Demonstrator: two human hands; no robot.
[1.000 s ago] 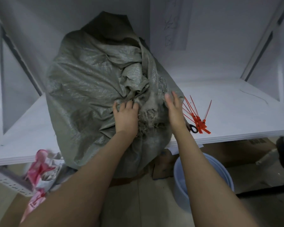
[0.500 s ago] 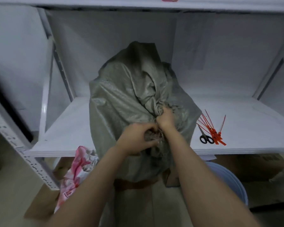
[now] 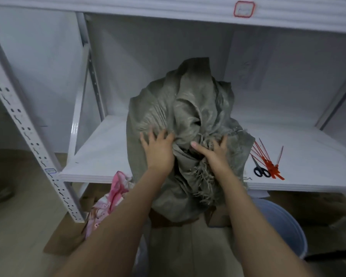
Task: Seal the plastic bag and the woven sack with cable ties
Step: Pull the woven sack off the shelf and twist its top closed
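Observation:
A grey-green woven sack (image 3: 188,108) stands on the front of the white shelf (image 3: 100,152), with its frayed mouth hanging over the edge. My left hand (image 3: 158,148) lies flat on the sack's left side, fingers spread. My right hand (image 3: 214,152) presses into the bunched fabric near the frayed mouth, thumb out and fingers dug into the folds. Several red cable ties (image 3: 266,158) lie on the shelf to the right of the sack. No plastic bag is recognisable in view.
Black-handled scissors (image 3: 260,168) lie beside the ties. A pink patterned bag (image 3: 108,200) sits below the shelf at left, a blue bucket (image 3: 284,232) below at right, cardboard on the floor. A perforated white rack post (image 3: 28,132) stands at left.
My head has pulled back, so more of the rack shows. Both hands have let go of the gathered sack mouth they were clutching and now press on the fabric, left hand flat.

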